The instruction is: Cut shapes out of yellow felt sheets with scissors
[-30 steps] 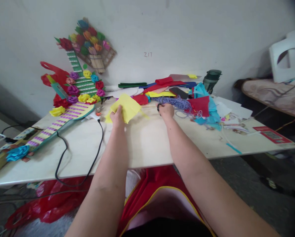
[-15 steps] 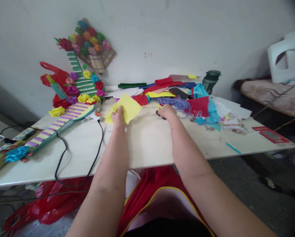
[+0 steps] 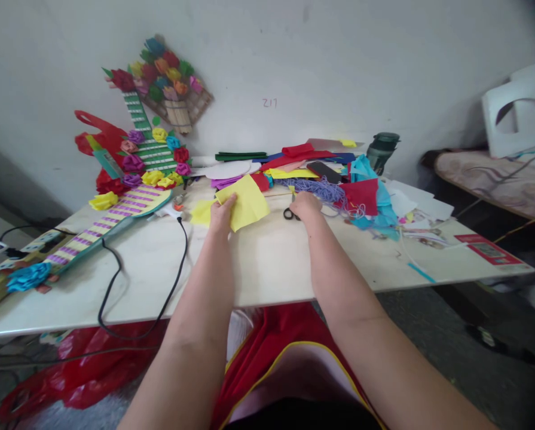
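My left hand [image 3: 222,212] pinches a square sheet of yellow paper [image 3: 249,204] between thumb and fingers, just above the table. Behind that hand, another piece of yellow paper [image 3: 201,213] lies on the tabletop. My right hand [image 3: 306,206] is closed at the middle of a small pair of black-handled scissors [image 3: 288,214]. Their finger loops point toward me, and the fingers partly hide the rest. A small yellow scrap [image 3: 292,189] shows just beyond the scissors.
Coloured paper strips and sheets [image 3: 289,158], purple yarn [image 3: 318,188] and a phone-like dark object [image 3: 324,171] are heaped at the back. A dark bottle [image 3: 382,150] stands behind. At left are a flower-decorated guitar shape [image 3: 124,212] and a black cable [image 3: 177,280].
My left hand has shifted right with the yellow sheet, uncovering the yellow paper beneath. At my right hand, more of the scissors' loops and the yellow scrap now show.
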Motion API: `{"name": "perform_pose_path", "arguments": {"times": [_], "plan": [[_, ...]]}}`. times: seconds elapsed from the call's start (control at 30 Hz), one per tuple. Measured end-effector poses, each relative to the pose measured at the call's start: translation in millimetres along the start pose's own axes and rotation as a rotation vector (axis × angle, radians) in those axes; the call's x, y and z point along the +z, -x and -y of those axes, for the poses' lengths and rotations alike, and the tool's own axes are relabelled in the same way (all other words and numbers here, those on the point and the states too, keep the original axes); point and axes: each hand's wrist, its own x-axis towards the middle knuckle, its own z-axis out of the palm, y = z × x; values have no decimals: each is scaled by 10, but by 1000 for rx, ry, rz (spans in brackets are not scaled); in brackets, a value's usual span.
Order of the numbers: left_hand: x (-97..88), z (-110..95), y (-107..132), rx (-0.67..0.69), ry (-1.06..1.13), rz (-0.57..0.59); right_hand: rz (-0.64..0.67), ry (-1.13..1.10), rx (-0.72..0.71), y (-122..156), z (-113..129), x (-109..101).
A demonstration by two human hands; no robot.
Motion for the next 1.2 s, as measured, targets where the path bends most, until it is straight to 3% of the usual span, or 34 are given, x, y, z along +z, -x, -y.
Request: {"name": "perform_pose_path", "arguments": {"times": [0.1, 0.23, 0.3, 0.4, 0.53, 0.8, 0.9, 1.03, 1.2], "plan": [[1, 32, -3, -11, -13, 60, -30, -300, -107, 40, 68, -21], [36, 68, 18, -28, -52, 132, 321, -857, -257, 129, 213, 54], [49, 76, 22, -36, -75, 147, 342, -920, -307, 143, 271, 132], [38, 75, -7, -10, -125, 103, 125, -850, -259, 93, 305, 254], [-2, 63, -73, 73, -217, -52, -117, -656, -365, 6, 293, 347], [33, 52, -67, 76, -182, -86, -229, -710, -385, 20, 295, 386], [41, 42, -51, 74, -177, -78, -142, -928, -316, 16, 290, 413], [27, 43, -58, 84, -199, -79, 139, -1248, -129, 40, 270, 419], [5, 65, -68, 96, -200, -62, 329, -1311, -44, 57, 243, 413]]}}
